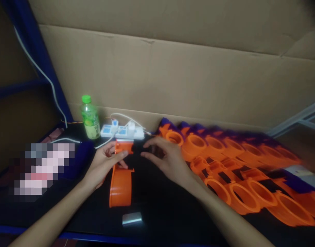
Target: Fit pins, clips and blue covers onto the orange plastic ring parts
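Near the middle of the black table, my left hand (103,163) grips the upper part of an orange plastic piece (121,188). A wide curved band forms the lower end of this piece, and a pale strip shows along its top edge. My right hand (165,154) is just to the right of the piece, thumb and fingers apart, with nothing visible between them. A small shiny metal piece (132,219) lies on the table below the orange piece.
Rows of orange ring-shaped parts (243,197), some with dark blue pieces, cover the right side. A green-capped bottle (91,120) and a white power strip (123,131) with cables stand at the back. Cardboard (173,75) rises behind. A blurred-out item (44,169) lies left.
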`<state>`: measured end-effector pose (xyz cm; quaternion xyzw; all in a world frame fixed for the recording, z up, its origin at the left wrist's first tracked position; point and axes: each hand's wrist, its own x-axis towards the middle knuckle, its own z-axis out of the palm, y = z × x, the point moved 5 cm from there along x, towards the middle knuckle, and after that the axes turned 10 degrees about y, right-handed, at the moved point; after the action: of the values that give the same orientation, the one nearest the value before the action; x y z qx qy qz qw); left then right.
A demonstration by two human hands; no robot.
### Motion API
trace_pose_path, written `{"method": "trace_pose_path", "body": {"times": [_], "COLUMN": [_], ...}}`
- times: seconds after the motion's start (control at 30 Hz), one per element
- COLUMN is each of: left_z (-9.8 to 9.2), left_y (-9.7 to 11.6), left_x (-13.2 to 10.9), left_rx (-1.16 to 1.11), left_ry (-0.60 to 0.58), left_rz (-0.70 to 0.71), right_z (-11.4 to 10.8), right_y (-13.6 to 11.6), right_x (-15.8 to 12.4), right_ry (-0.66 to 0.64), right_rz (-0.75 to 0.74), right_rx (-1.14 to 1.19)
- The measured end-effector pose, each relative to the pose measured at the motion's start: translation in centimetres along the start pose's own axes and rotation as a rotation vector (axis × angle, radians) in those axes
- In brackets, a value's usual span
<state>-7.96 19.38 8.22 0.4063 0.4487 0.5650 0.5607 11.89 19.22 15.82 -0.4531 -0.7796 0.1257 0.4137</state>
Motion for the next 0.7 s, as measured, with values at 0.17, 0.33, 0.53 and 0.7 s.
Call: {"method": "trace_pose_path", "body": {"times": [0.17,0.33,0.53,0.7], "left_z": [1.0,0.7,0.5,-1.0], "left_y": [-0.8,-0.7,-0.4,0.0], "left_x": [-0.3,-0.3,-0.2,0.6], "left_rx": [0.014,0.003,-0.090,-0.331], "left_ry": [-0.131,-0.085,-0.006,0.133], "left_rz": [-0.032,-0.042,-0.069,-0.219], "right_z": [1.3,3.4,4.3,4.1], "right_y": [-2.1,-2.6,-2.9,-2.4], "right_x": [0.8,0.5,1.4,2.4], "right_ry": [0.049,0.072,0.105,0.240], "right_rz": [-0.206,-0.311,-0.341,-0.359], "right_rx": [0.013,-0.066,-0.051,0.042]}}
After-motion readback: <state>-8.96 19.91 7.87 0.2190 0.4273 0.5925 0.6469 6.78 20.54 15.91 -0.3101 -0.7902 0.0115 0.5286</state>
